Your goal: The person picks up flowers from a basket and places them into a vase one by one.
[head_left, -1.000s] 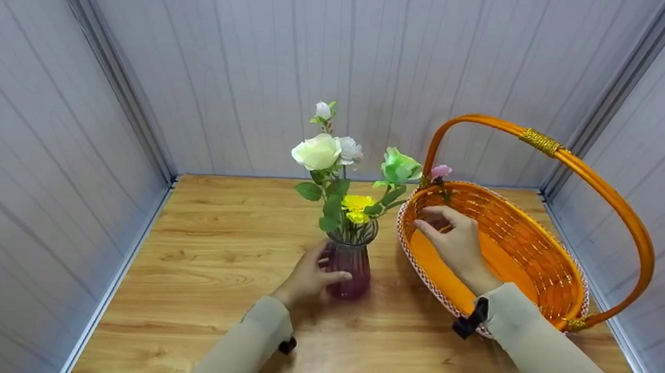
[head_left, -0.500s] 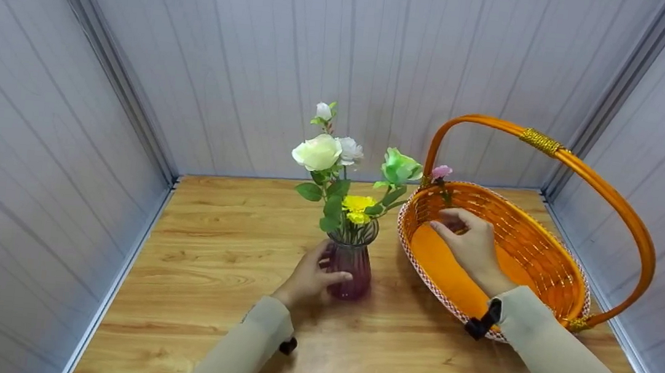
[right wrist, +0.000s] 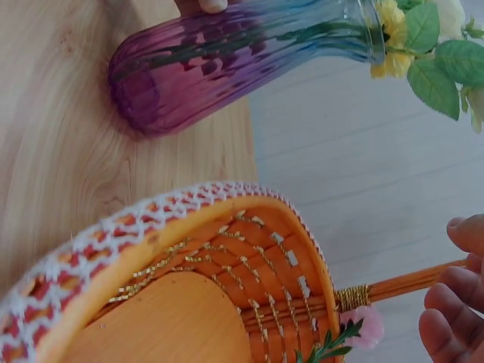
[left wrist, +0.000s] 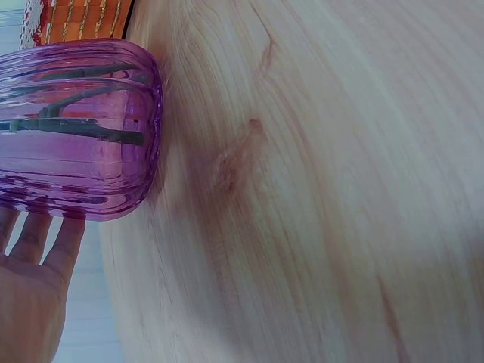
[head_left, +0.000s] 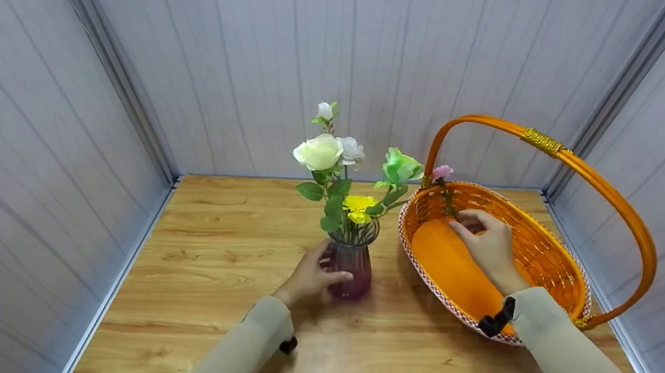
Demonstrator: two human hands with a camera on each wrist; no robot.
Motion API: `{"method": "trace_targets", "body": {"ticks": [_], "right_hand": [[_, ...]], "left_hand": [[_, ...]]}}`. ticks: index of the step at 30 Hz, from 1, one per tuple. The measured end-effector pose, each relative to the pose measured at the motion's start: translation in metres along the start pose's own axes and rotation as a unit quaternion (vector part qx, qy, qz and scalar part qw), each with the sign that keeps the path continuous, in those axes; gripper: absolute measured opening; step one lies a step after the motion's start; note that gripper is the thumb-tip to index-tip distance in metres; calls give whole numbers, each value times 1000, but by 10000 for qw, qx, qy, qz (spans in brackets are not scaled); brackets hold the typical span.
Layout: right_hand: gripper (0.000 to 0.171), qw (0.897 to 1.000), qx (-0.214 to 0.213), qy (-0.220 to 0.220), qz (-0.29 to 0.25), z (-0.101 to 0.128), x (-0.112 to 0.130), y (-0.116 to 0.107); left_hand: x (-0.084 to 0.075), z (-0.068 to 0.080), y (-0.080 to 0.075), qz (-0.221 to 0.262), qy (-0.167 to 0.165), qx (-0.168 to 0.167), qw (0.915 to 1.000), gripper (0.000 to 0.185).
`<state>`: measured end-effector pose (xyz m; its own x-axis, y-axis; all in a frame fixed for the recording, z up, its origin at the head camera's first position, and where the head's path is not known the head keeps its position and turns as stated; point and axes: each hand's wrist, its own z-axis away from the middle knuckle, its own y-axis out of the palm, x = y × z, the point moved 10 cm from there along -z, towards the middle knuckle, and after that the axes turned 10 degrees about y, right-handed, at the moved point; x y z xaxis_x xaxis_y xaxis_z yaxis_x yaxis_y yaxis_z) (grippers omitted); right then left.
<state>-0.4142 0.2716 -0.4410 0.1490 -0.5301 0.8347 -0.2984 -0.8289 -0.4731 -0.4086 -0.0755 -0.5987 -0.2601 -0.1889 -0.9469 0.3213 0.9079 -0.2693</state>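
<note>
Pink at its tip, the small flower (head_left: 442, 173) stands up against the far end of the orange basket (head_left: 553, 259), its thin leafy stem (head_left: 447, 200) running down and slightly toward the counter's right edge to our right hand (head_left: 487, 243). That hand sits inside the basket, wrist over the near rim, fingers curled around the lower stem in a pinch; the right wrist view shows the fingertips (right wrist: 454, 318) close beside the sprig. So the flower's long axis is near upright, and it lies just beyond the right hand, well apart from the left. Our left hand (head_left: 310, 277) wraps the purple glass vase (head_left: 351, 269) mid-counter, thumb in front, steadying it with its flowers (head_left: 319, 151) upright.
</note>
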Motion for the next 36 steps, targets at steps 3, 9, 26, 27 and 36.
{"method": "trace_targets", "body": {"ticks": [3, 9, 26, 27, 36], "right_hand": [[22, 9999, 0, 90, 114, -4, -9, -3], [26, 9987, 158, 382, 299, -11, -31, -6], [43, 9892, 722, 1146, 562, -32, -78, -9], [44, 9886, 744, 1161, 603, -34, -80, -9], [55, 9785, 1337, 1377, 757, -45, -95, -2]], "left_hand": [[1, 0, 0, -24, -12, 5, 10000, 94], [1, 0, 1, -52, -67, 5, 10000, 96], [0, 1, 1, 133, -86, -48, 9999, 85], [0, 1, 1, 117, -78, -48, 9999, 84], [1, 0, 0, 123, -65, -81, 9999, 85]]}}
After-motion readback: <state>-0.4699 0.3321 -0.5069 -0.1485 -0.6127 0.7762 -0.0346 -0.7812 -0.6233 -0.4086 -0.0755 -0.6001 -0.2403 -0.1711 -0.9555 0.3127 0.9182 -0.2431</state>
